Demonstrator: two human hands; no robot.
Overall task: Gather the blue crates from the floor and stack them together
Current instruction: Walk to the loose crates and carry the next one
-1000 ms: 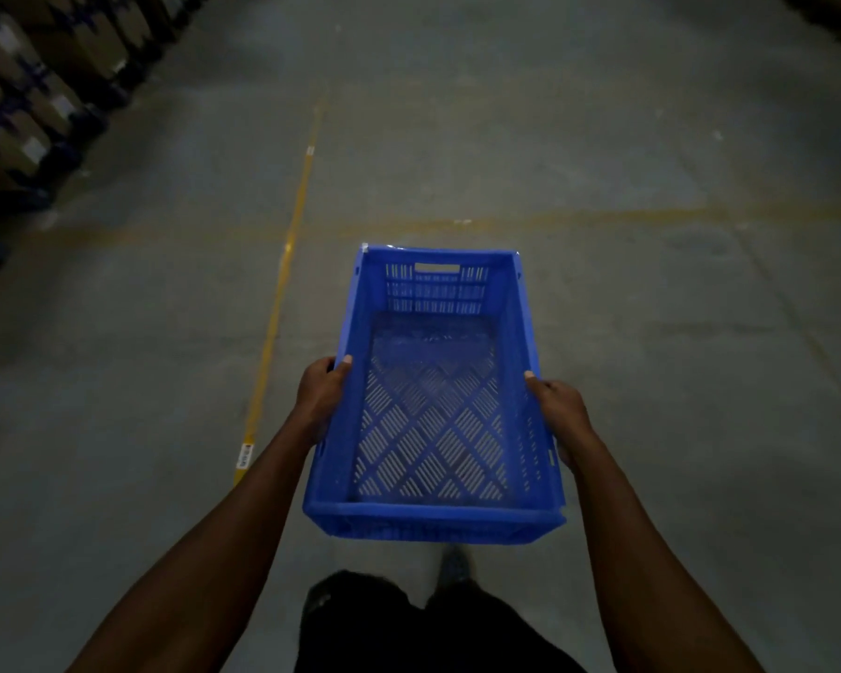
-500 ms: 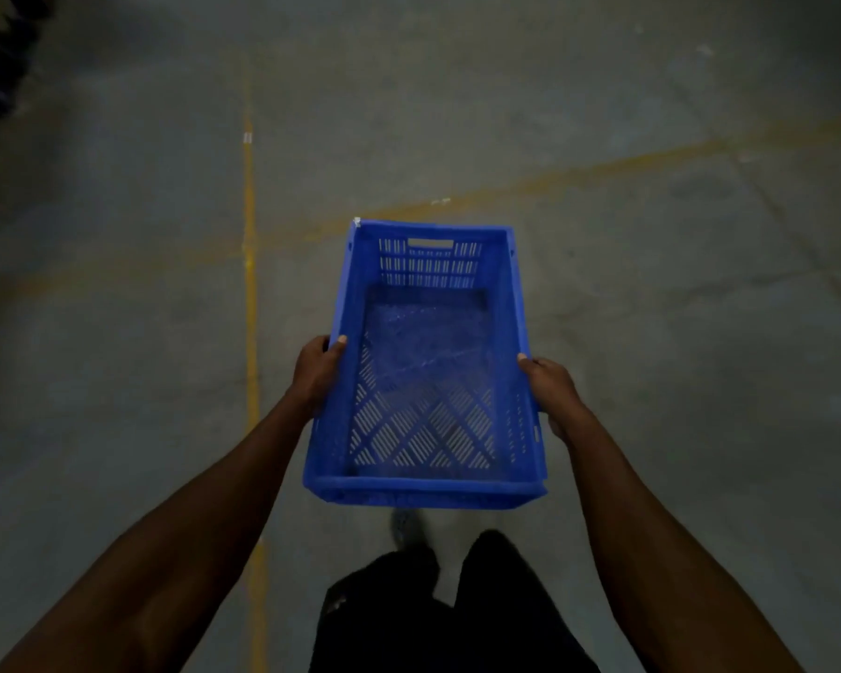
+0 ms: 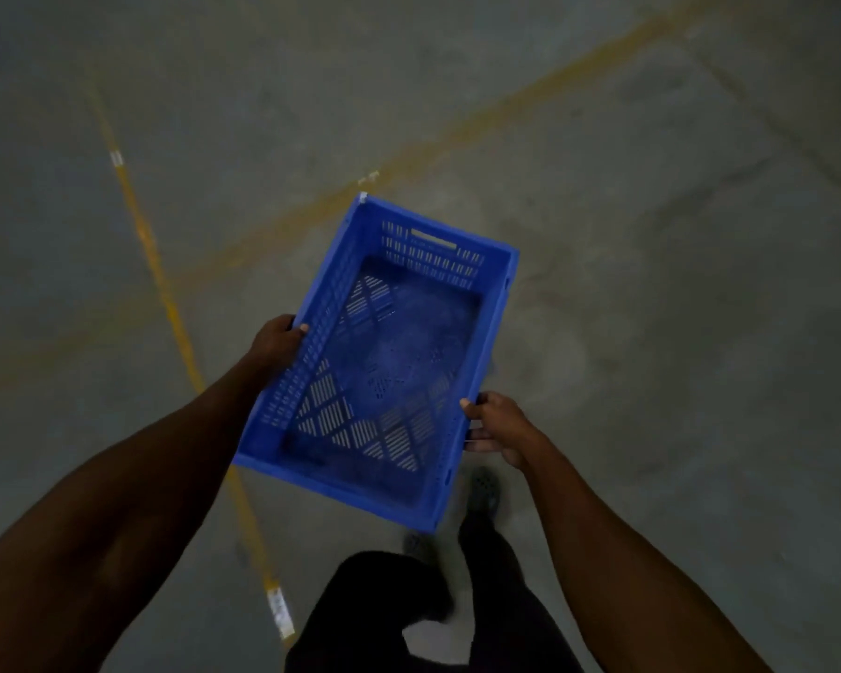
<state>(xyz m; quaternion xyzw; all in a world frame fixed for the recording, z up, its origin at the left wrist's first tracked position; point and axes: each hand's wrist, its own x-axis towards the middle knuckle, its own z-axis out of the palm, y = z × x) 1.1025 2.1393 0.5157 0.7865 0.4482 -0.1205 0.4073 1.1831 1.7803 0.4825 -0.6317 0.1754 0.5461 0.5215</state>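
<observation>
Left grip: the left hand (image 3: 277,341) clasps the rim of the crate's left long wall, thumb hooked over the top edge and fingers hidden on the outside.
Right grip: the right hand (image 3: 498,425) clasps the rim of the right long wall nearer the person, thumb on the top edge and fingers curled round the outer face.
Crate: the blue crate (image 3: 384,361) is carried off the floor between both hands, in front of the person's waist.
Long axis: it runs from the near short wall at lower left to the far short wall at upper right, so the crate points away from the person and skewed to the right.
Attitude: mouth facing up; its left side sits higher in the view than its right.
Contents: nothing seen inside; the slotted lattice base and slotted walls are bare.
Far wall: a handle slot (image 3: 434,239) sits near its top edge.
Below: dark trousers (image 3: 409,619) and one shoe (image 3: 485,485) beside the crate's near right corner.
Floor: grey concrete floor (image 3: 676,308) with a yellow line (image 3: 166,289) passing under the left forearm, and a fainter yellow line crossing it diagonally behind the crate.
</observation>
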